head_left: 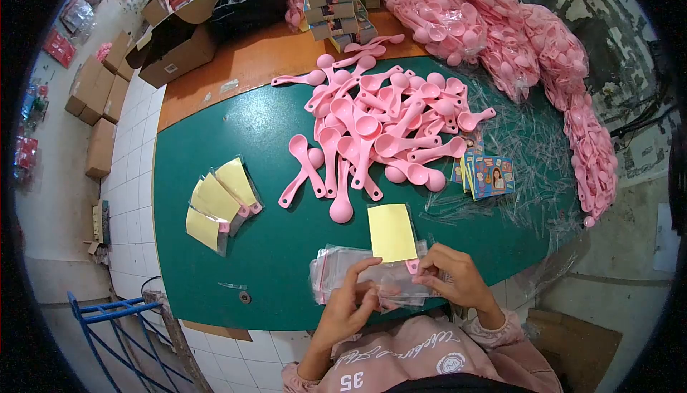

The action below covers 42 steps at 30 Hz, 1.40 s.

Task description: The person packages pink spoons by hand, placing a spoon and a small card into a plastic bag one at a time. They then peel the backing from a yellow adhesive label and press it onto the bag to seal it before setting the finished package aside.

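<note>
In front of me lies a clear plastic bag holding a yellow card [392, 233], and the pink handle end of a spoon [412, 266] shows at its lower right corner. My right hand [458, 276] pinches the bag's edge beside that handle. My left hand [349, 300] has its index finger stretched to the card's lower left corner, with the thumb apart from it. Beneath both hands spreads a stack of clear bags [329, 268], partly covered by the fingers. A heap of loose pink spoons [368, 128] lies beyond.
Several filled bags with yellow cards [213, 197] lie fanned out at left. Printed cards [495, 177] sit at right, near scattered clear plastic strips [533, 157]. Big bags of pink spoons [494, 28] line the back right. Stacked card bundles [333, 10] and a cardboard box [175, 50] stand behind.
</note>
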Motion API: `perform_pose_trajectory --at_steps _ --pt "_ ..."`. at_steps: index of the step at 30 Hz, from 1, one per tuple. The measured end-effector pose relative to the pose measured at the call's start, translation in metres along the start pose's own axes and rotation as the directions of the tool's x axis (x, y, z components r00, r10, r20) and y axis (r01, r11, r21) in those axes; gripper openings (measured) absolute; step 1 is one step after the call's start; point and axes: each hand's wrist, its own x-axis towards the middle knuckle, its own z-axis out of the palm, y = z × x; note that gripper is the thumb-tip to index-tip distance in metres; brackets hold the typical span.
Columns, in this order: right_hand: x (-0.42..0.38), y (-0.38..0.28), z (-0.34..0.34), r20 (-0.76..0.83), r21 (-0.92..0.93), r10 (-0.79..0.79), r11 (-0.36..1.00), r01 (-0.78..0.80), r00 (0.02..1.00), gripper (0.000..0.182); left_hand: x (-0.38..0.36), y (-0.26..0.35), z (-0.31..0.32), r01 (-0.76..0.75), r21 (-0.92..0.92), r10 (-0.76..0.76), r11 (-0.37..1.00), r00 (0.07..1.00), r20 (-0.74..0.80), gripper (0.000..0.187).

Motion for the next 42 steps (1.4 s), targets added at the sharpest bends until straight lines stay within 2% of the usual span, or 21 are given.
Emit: perform_pose_trajectory --at_steps 1,2,4,6,9,11,15,18,19,23,26,29,31,33,35,37,38,39,40,41,42 --pt "-0.001 0.002 0.0 0.002 0.032 -0.022 0.999 0.022 1.0 0.015 0.002 0.003 0.003 -0.082 0.291 0.094 0.953 0.995 -0.026 0.03" --pt "-0.001 0.005 0.001 0.005 0.065 -0.045 0.997 0.044 0.999 0.016 0.004 0.004 0.006 -0.145 0.558 0.19 0.817 0.981 -0.024 0.03" --pt "-0.003 0.01 0.001 -0.01 0.098 -0.005 0.995 0.006 1.0 0.014 0.008 -0.005 0.005 -0.182 0.577 0.236 0.797 0.972 -0.019 0.028" --pt "-0.003 0.016 0.004 -0.031 0.129 0.038 0.991 -0.034 0.999 0.013 0.01 -0.004 0.006 -0.151 0.76 0.301 0.632 0.952 -0.062 0.02" --pt "-0.003 0.02 0.01 -0.09 0.252 0.027 0.968 -0.004 0.996 0.011 0.013 -0.007 0.008 -0.158 0.714 0.343 0.683 0.931 -0.123 0.013" --pt "-0.004 0.019 0.013 0.045 0.55 0.303 0.788 -0.277 0.952 0.013 0.013 -0.01 0.008 -0.166 0.693 0.351 0.701 0.927 -0.133 0.014" --pt "-0.001 0.012 0.021 -0.06 0.534 0.35 0.802 -0.266 0.935 0.016 0.014 -0.011 0.008 -0.122 0.64 0.315 0.759 0.929 -0.196 0.013" --pt "0.001 0.01 0.022 -0.112 0.473 0.388 0.83 -0.294 0.915 0.018 0.016 -0.012 0.01 -0.071 0.566 0.257 0.821 0.932 -0.256 0.014" --pt "0.0 0.01 0.021 -0.152 0.365 0.383 0.878 -0.308 0.911 0.02 0.016 -0.012 0.012 -0.044 0.51 0.227 0.859 0.926 -0.302 0.015" --pt "0.0 0.007 0.022 -0.229 0.142 0.317 0.946 -0.291 0.92 0.022 0.017 -0.02 0.011 -0.096 0.465 0.285 0.88 0.891 -0.354 0.015" --pt "-0.001 0.009 0.025 -0.262 0.149 0.262 0.962 -0.229 0.929 0.019 0.016 -0.022 0.009 -0.071 0.536 0.276 0.842 0.909 -0.313 0.014" --pt "-0.001 0.011 0.023 -0.225 0.128 0.227 0.971 -0.202 0.948 0.02 0.017 -0.019 0.011 -0.088 0.491 0.264 0.867 0.917 -0.3 0.017" --pt "0.0 0.004 0.019 -0.203 0.11 0.233 0.97 -0.215 0.951 0.021 0.018 -0.011 0.015 -0.112 0.606 0.33 0.788 0.907 -0.261 0.03" --pt "0.001 -0.004 0.007 -0.184 0.089 0.238 0.97 -0.225 0.954 0.022 0.015 -0.004 0.016 -0.111 0.602 0.313 0.79 0.918 -0.242 0.036" --pt "-0.001 -0.006 -0.024 -0.077 -0.154 0.078 0.984 -0.089 0.994 0.017 0.006 0.01 0.014 -0.108 0.599 0.295 0.794 0.929 -0.223 0.043" --pt "-0.009 -0.019 -0.079 0.098 -0.18 -0.074 0.979 0.091 0.992 0.012 -0.007 0.029 0.004 -0.195 0.65 0.438 0.735 0.868 -0.235 0.046" --pt "-0.012 -0.018 -0.115 0.182 -0.126 -0.284 0.943 0.309 0.941 0.017 -0.012 0.037 -0.01 -0.282 0.7 0.569 0.656 0.795 -0.213 0.049" --pt "-0.019 0.002 -0.144 0.07 0.223 -0.504 0.849 0.479 0.861 0.03 -0.02 0.049 -0.016 -0.236 0.664 0.576 0.709 0.737 -0.353 0.046" --pt "-0.017 0.015 -0.162 0.067 0.22 -0.507 0.847 0.483 0.859 0.03 -0.025 0.06 -0.028 -0.23 0.684 0.627 0.693 0.661 -0.412 0.045" --pt "-0.015 0.026 -0.178 0.023 -0.086 -0.318 0.944 0.319 0.948 0.026 -0.031 0.067 -0.045 -0.146 0.71 0.626 0.689 0.614 -0.481 0.046" --pt "-0.011 0.036 -0.194 -0.081 -0.371 -0.133 0.924 0.094 0.988 0.024 -0.033 0.072 -0.063 -0.103 0.718 0.643 0.689 0.544 -0.539 0.043"
